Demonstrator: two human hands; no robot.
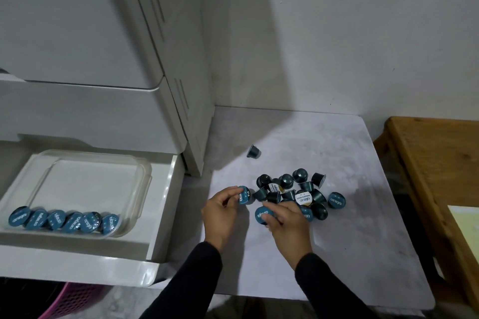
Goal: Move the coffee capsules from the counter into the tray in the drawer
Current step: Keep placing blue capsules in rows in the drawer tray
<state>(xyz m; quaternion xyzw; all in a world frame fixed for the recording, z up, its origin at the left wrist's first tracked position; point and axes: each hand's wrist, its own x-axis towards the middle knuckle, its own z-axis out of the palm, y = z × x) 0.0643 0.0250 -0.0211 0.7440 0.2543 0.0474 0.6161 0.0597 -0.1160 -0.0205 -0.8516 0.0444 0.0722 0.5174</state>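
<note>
A heap of dark coffee capsules (298, 189) with blue foil lids lies on the white counter (363, 228). One capsule (253, 151) lies apart behind the heap, another (336, 200) at its right edge. My left hand (223, 212) pinches a blue-lidded capsule (243, 195) at the heap's left side. My right hand (287, 223) grips another blue-lidded capsule (263, 215) at the heap's front. To the left, a clear plastic tray (145, 179) sits in the open white drawer (166, 204). A row of several capsules (64, 219) stands along the tray's front edge.
A white drawer cabinet (103, 59) rises behind the drawer and left of the counter. A wooden table (435, 163) stands to the right, with a pale sheet (466, 225) on it. A pink basket (77, 298) sits below the drawer. The wall (337, 33) bounds the counter at the back.
</note>
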